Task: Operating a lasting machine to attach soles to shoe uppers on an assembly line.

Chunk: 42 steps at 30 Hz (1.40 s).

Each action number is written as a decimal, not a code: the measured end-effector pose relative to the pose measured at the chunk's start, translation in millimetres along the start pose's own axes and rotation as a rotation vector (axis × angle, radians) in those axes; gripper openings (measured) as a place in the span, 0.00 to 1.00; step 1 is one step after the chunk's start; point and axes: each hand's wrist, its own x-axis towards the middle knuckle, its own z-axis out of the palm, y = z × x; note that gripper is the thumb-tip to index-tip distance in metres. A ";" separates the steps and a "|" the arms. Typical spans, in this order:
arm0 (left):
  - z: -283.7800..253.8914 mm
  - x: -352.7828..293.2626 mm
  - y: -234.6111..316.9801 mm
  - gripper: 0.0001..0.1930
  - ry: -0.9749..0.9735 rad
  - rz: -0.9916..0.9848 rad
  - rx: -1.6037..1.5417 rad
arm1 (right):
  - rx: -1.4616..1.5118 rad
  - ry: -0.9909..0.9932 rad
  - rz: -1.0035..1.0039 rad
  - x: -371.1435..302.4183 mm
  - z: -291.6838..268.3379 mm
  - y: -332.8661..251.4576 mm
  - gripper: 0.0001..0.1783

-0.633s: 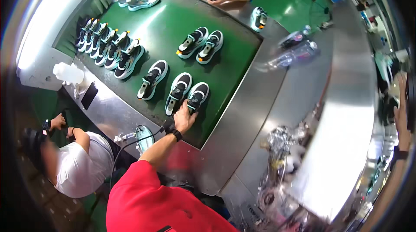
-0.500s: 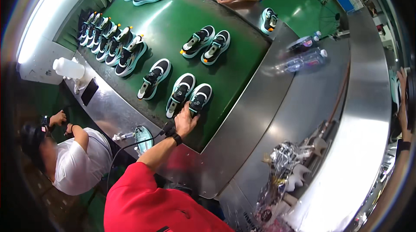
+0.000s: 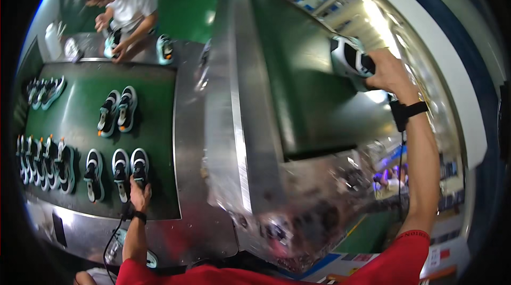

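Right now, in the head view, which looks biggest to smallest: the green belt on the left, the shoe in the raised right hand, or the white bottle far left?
1. Green belt, by far.
2. Shoe in the right hand; nearness to the camera may enlarge it.
3. White bottle; close to the shoe's apparent size, so this ranking is unsure.

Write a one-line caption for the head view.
Left hand touches a shoe on the green belt; right hand grips another shoe.

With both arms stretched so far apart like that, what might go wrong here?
The right hand grips a black and white shoe at full reach over the upper green belt; a loose grip might drop it. The left hand rests on a shoe on the lower belt, barely watched, so it might knock the neighbouring shoe.
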 end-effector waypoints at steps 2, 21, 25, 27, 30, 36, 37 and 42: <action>26.6 6.5 -51.5 0.41 0.171 0.259 0.084 | 0.006 -0.196 0.136 -38.7 -18.1 15.3 0.16; 21.4 -503.0 366.9 0.39 -2.179 0.351 -0.975 | 0.713 0.573 1.297 -617.1 -155.7 -225.5 0.27; 10.0 -611.9 340.0 0.26 -2.337 0.100 -0.673 | 0.778 0.725 1.652 -707.8 -148.9 -294.3 0.34; 5.2 -666.5 323.6 0.24 -2.474 0.073 -0.492 | 0.997 0.953 1.664 -767.2 -151.6 -334.3 0.39; 4.0 -751.5 273.7 0.22 -2.528 0.246 -0.160 | 0.756 1.093 1.936 -841.4 -157.0 -396.4 0.37; 24.0 -901.1 177.2 0.22 -2.633 0.348 0.421 | 0.219 1.543 2.228 -955.0 -160.4 -508.9 0.32; 28.0 -931.8 167.0 0.22 -2.675 0.338 0.453 | 0.143 1.542 2.318 -965.1 -180.4 -517.8 0.31; 135.0 -1071.0 89.3 0.27 -2.383 1.230 0.299 | -0.266 1.500 2.408 -1001.5 -223.3 -557.5 0.28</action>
